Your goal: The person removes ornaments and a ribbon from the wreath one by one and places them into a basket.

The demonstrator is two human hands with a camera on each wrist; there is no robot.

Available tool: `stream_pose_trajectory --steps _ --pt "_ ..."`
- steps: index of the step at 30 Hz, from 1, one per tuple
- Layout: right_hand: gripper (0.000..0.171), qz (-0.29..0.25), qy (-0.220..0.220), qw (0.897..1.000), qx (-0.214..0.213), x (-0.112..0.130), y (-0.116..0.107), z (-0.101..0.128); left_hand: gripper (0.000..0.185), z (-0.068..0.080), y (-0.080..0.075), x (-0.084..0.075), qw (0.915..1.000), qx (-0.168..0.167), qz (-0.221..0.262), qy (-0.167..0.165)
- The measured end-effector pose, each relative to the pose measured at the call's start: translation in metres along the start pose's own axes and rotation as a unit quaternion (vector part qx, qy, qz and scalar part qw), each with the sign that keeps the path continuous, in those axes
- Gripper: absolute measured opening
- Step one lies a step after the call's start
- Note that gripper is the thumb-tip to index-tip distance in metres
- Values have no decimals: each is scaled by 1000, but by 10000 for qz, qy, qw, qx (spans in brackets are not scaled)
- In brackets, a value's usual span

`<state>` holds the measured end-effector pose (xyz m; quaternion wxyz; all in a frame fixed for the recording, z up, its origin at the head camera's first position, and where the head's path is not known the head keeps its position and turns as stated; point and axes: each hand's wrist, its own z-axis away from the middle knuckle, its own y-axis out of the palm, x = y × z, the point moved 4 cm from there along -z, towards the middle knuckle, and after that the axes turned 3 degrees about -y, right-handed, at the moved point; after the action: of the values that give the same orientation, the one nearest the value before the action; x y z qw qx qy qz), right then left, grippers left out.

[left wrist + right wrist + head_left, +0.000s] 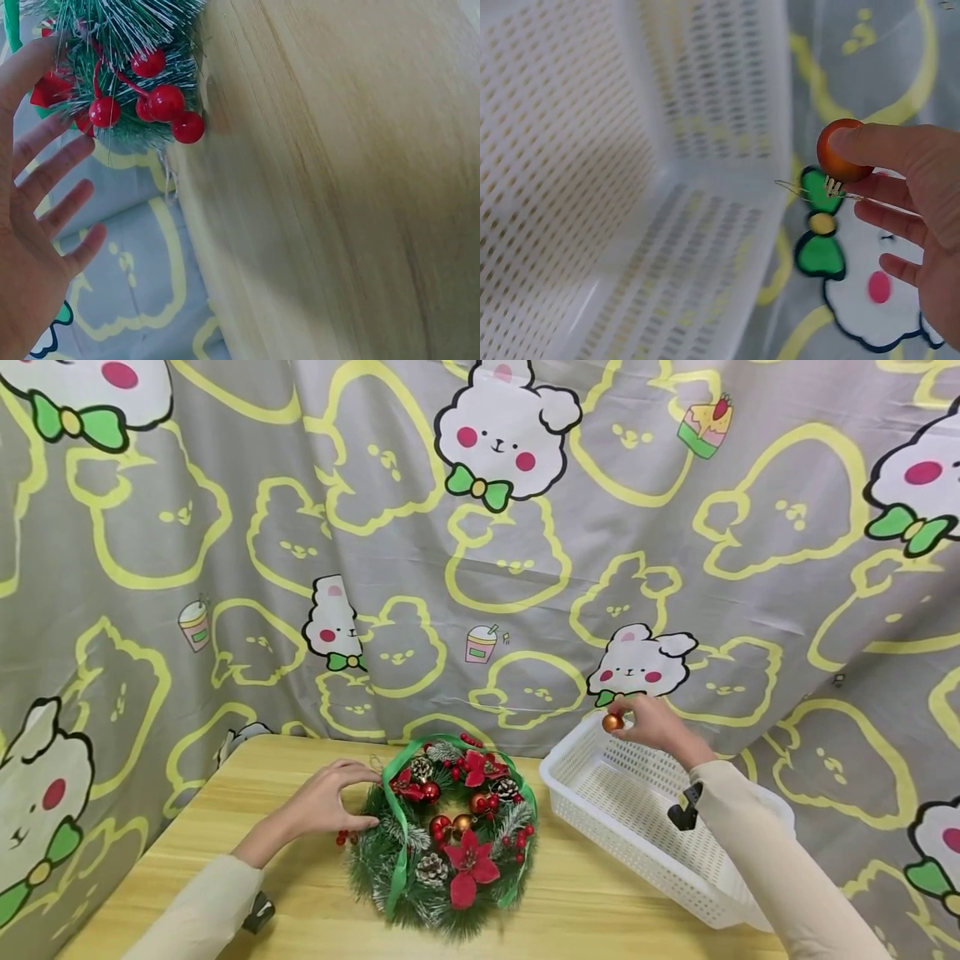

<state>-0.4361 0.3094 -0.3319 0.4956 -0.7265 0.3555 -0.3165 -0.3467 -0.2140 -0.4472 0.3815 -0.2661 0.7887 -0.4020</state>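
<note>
A green Christmas wreath (450, 835) with red flowers, pine cones, red berries and shiny balls lies on the wooden table (225, 810). My left hand (330, 797) rests against the wreath's left edge with straight fingers, and in the left wrist view the fingers (52, 176) are spread beside a red berry cluster (161, 105). My right hand (648, 722) pinches a small orange ball ornament (612, 722) over the far corner of the white perforated basket (622, 847). In the right wrist view the orange ball (838, 154) sits between thumb and fingers, with a thin hanging loop.
A grey cloth printed with cartoon rabbits (495, 527) hangs behind the table and drapes around it. The basket (630, 225) looks empty inside. The wreath carries a green ribbon (393, 827).
</note>
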Motion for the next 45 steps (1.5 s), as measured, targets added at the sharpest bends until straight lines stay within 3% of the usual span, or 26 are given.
stream_pose_trajectory --steps 11,20,29,45 --pt "24 358 115 9991 178 -23 35 6 59 1 0 0 10000 3 -25 59" --pt "24 846 -261 9959 193 -32 61 9 58 0 1 -1 10000 10 -74 57" --pt "23 870 -417 9947 353 -35 75 10 58 0 0 0 9999 -70 -139 55" --pt "26 890 -183 9939 619 -34 98 13 57 2 1 -1 9998 -143 -100 27"
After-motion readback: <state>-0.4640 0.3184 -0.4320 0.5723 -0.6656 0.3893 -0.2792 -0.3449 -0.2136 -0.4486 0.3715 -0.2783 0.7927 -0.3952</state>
